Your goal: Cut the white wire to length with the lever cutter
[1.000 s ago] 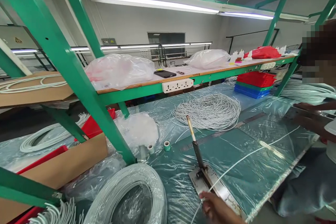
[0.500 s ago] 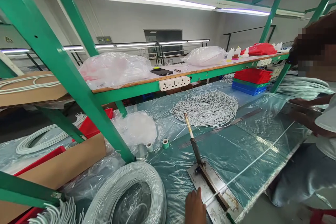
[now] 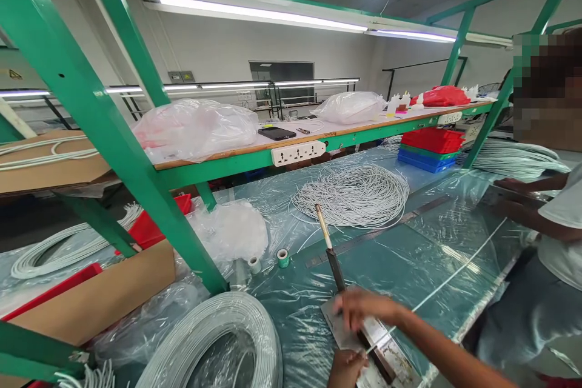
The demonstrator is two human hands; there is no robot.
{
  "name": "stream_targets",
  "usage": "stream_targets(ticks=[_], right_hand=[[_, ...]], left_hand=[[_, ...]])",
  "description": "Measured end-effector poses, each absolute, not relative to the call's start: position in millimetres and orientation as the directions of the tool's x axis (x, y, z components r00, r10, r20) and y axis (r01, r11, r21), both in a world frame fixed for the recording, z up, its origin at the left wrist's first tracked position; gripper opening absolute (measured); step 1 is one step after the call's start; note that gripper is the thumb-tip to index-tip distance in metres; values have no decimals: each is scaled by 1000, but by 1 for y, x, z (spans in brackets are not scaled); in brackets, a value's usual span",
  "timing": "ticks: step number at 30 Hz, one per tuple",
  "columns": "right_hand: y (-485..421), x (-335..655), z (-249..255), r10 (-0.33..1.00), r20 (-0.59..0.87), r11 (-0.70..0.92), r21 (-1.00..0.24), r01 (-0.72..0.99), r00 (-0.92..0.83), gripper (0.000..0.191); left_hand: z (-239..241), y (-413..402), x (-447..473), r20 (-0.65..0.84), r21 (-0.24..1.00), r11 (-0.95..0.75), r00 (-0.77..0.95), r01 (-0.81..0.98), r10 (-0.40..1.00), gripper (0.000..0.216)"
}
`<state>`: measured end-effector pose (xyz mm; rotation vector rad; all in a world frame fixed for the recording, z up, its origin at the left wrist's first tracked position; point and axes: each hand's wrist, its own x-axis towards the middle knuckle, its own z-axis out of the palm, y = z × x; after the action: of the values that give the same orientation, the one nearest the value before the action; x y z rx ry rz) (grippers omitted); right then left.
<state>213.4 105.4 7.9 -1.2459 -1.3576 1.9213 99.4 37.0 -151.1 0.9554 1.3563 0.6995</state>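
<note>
Two of our hands work at the near edge of the desk [image 3: 409,267], both gathered at the lever cutter [image 3: 364,339] whose metal base plate lies flat on the plastic sheeting. Our right hand [image 3: 364,308] reaches across over the foot of the raised handle [image 3: 328,242]; it is blurred, so we cannot tell whether its fingers are closed on the handle or only spread above it. Our left hand [image 3: 346,370], low at the frame's bottom edge, has its fingers pinched on the end of a white wire [image 3: 454,276], pressing it where it crosses the blade so the end sits steady on the plate.

That wire runs taut and straight across the desk toward a co-worker's hands [image 3: 513,194] at the far right, beside a long metal ruler [image 3: 386,231] laid along the sheeting, which would serve for judging length. We judge the handle stands up so that the wire can lie beneath the blade.

Supplies sit within easy reach: a loose heap of wire [image 3: 352,194] behind the cutter, a tight coil [image 3: 218,345] by our left side, two small tape rolls [image 3: 282,257] near the green post [image 3: 113,133]. Stacked trays [image 3: 431,148] rest farther off under the shelf [image 3: 291,145].
</note>
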Motion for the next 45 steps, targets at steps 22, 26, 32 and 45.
stream_targets(ticks=[22, 26, 32, 45], right_hand=[[158, 265, 77, 768, -587, -611, -791, -21, -257, 47], [85, 293, 70, 738, -618, -650, -759, -41, -271, 29], [31, 302, 46, 738, -654, -671, -737, -77, -167, 66], [-20, 296, -12, 714, -699, -651, -680, 336, -31, 14]], left_hand=[[-137, 37, 105, -235, 747, 69, 166, 662, 958, 28], [-143, 50, 113, -424, 844, 383, 31, 375, 905, 27], [-164, 58, 123, -620, 774, 608, 19, 178, 784, 37], [-146, 60, 124, -441, 880, 455, -117, 138, 890, 50]])
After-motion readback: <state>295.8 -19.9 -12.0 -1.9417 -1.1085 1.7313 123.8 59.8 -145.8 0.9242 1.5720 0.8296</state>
